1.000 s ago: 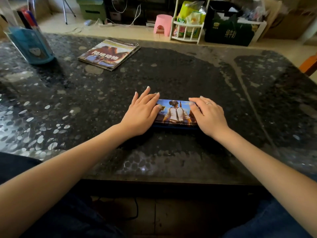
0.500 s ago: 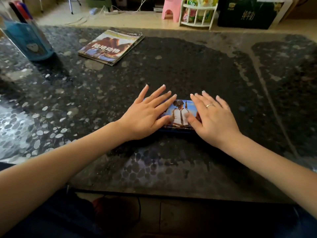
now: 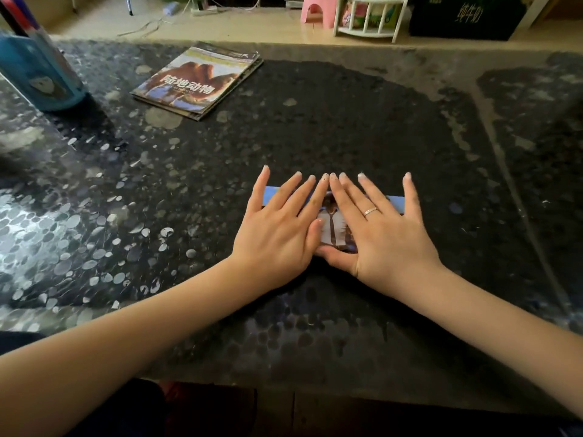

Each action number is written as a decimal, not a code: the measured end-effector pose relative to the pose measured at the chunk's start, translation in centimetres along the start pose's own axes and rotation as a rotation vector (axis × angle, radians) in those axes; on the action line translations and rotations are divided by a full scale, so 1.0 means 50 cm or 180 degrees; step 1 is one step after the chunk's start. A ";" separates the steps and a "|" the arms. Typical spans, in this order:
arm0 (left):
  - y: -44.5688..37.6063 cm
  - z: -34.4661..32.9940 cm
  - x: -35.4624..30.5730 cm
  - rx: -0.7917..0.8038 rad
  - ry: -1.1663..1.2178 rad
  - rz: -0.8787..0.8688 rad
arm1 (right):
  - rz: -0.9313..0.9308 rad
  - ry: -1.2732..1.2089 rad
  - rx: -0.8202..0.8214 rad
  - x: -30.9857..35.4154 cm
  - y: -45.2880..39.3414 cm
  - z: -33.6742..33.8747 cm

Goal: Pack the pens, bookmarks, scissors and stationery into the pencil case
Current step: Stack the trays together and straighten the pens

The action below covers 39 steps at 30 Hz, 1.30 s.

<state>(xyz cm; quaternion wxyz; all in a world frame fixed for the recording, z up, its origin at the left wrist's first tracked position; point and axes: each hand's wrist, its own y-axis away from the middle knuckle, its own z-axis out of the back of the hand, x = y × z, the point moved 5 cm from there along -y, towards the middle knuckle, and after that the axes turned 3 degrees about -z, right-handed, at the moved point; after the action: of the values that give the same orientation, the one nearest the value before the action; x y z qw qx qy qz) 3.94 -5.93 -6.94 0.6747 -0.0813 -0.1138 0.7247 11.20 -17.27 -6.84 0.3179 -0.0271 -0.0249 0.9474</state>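
Observation:
The pencil case [image 3: 333, 228], a flat blue box with a printed figure on its lid, lies closed on the dark speckled table [image 3: 315, 121]. My left hand [image 3: 280, 228] lies flat over its left half with fingers straight and spread. My right hand [image 3: 381, 228], with a ring on one finger, lies flat over its right half. The fingertips of both hands meet above the middle of the lid. Most of the case is hidden under the hands. No pens, bookmarks or scissors are visible on the table.
A thin book [image 3: 197, 80] lies at the back left of the table. A blue pen holder [image 3: 38, 70] with pens stands at the far left. Beyond the table are a pink stool [image 3: 318, 11], a white rack [image 3: 369, 17] and a dark box [image 3: 463, 17].
Both hands have slid inward over the lid from its two ends, and their fingertips now meet. The fingers have straightened. The camera has tilted downward.

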 end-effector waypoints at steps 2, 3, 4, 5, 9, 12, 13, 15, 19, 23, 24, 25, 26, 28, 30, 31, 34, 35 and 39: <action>0.000 0.002 0.000 -0.0134 0.0042 0.0060 | -0.0046 -0.0274 0.0137 -0.007 -0.004 0.001; -0.001 0.003 0.001 -0.0147 0.0122 0.0056 | -0.0017 -0.0356 0.0233 -0.009 -0.005 0.000; -0.002 0.005 0.002 -0.0119 0.0236 0.0045 | 0.0033 -0.0384 0.0302 -0.011 -0.006 0.000; -0.004 0.007 0.003 -0.0055 0.0346 0.0034 | 0.0086 -0.0388 0.0336 -0.011 -0.008 0.001; -0.006 0.003 0.018 0.0628 0.0324 -0.0158 | 0.0094 -0.0327 0.0280 -0.017 -0.006 0.003; -0.008 0.003 0.029 0.0926 0.0148 -0.0344 | 0.0049 -0.0195 0.0228 -0.020 -0.012 0.010; -0.010 0.004 0.031 0.0989 0.0149 -0.0375 | 0.0060 -0.0155 0.0282 -0.019 -0.015 0.011; -0.012 0.009 0.032 0.1099 0.0118 -0.0408 | 0.0087 -0.0107 0.0365 -0.018 -0.018 0.013; -0.014 0.027 0.030 0.1212 0.0091 -0.0382 | 0.0135 -0.0070 0.0478 -0.014 -0.018 0.025; -0.008 0.057 0.051 0.1035 0.0078 -0.0367 | 0.0307 -0.0071 0.0488 0.007 -0.029 0.057; -0.007 0.066 0.062 0.0970 0.0007 -0.0358 | 0.0369 -0.0078 0.0430 0.016 -0.037 0.066; -0.005 0.076 0.074 0.0906 -0.0073 -0.0344 | 0.0437 -0.0086 0.0383 0.026 -0.047 0.076; -0.003 0.085 0.089 0.0844 -0.0154 -0.0325 | 0.0511 -0.0081 0.0367 0.039 -0.060 0.084; 0.006 0.099 0.126 0.0737 -0.0329 -0.0265 | 0.0690 0.0035 0.0367 0.071 -0.093 0.099; 0.019 0.108 0.174 0.0693 -0.0461 -0.0118 | 0.0899 0.0252 0.0276 0.110 -0.129 0.107; 0.027 0.113 0.202 0.0687 -0.0486 0.0001 | 0.0996 0.0358 0.0221 0.132 -0.147 0.110; 0.051 0.132 0.287 0.0676 -0.0689 0.0307 | 0.1075 0.0496 -0.0027 0.207 -0.205 0.110; 0.060 0.135 0.318 0.0712 -0.0774 0.0399 | 0.1044 0.0511 -0.0131 0.234 -0.223 0.111; 0.112 0.139 0.457 0.0753 -0.0836 0.0814 | 0.1005 0.0459 -0.0372 0.347 -0.306 0.101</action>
<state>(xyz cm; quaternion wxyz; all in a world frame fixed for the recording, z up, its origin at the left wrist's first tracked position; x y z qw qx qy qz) -5.07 16.11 -0.98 0.5615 0.0798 -0.1037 0.8170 6.23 5.23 -1.44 0.1640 -0.1170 -0.0524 0.9781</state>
